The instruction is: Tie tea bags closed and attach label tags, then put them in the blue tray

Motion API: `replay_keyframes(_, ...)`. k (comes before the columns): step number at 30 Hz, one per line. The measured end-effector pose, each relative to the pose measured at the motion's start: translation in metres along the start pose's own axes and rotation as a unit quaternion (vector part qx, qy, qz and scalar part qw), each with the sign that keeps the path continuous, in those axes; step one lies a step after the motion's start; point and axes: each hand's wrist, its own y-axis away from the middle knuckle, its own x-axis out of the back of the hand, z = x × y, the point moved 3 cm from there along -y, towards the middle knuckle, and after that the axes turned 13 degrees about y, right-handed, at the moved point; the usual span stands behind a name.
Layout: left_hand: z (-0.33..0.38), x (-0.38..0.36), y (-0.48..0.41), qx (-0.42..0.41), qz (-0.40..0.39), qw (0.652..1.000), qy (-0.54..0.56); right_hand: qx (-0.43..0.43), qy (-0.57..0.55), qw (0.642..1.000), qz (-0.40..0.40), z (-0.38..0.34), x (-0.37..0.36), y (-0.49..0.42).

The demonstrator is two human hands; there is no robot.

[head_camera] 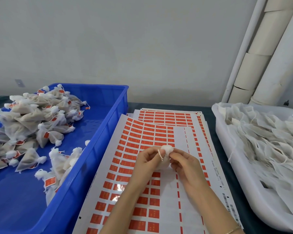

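Both hands pinch one tea bag above the label sheets: left hand at its string, right hand beside the gathered top. A blue tray of tagged bags sits left.

Small hand-packing workshop. A blue tray piled with tagged bags, stacked label sheets and a white bin of untied bags crowd one dark bench. Cardboard tubes lean in the corner by a bare wall.
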Motion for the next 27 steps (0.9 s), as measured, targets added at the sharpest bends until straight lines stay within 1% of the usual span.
replay_keyframes(3, -0.006, 0.0, -0.001, 0.026, 0.028, 0.999, -0.004, 0.01, -0.007, 1.0, 0.013, 0.001, 0.002, -0.001)
replay_keyframes(7, -0.009, 0.003, -0.003, 0.05, 0.067, 0.996, 0.013, 0.078, 0.072, 0.991, 0.084, -0.001, 0.004, 0.0)
replay_keyframes(12, -0.009, 0.005, -0.004, 0.066, 0.094, 0.993, 0.037, 0.144, 0.128, 0.975, 0.11, -0.005, 0.006, 0.0)
replay_keyframes(14, -0.009, 0.005, -0.004, 0.08, 0.093, 0.991, 0.048, 0.189, 0.166, 0.96, 0.121, -0.007, 0.006, 0.004)
replay_keyframes(16, -0.009, 0.005, -0.003, 0.099, 0.09, 0.988, 0.074, 0.246, 0.214, 0.937, 0.126, -0.01, 0.003, 0.008)
replay_keyframes(18, -0.008, 0.006, -0.002, 0.112, 0.084, 0.986, 0.096, 0.282, 0.265, 0.914, 0.122, -0.013, -0.001, 0.013)
replay_keyframes(25, -0.007, 0.004, 0.0, 0.096, 0.068, 0.987, 0.108, 0.294, 0.33, 0.885, 0.148, -0.01, 0.0, 0.014)
replay_keyframes(27, -0.005, 0.003, 0.0, 0.09, 0.061, 0.988, 0.112, 0.31, 0.339, 0.875, 0.15, -0.01, -0.001, 0.014)
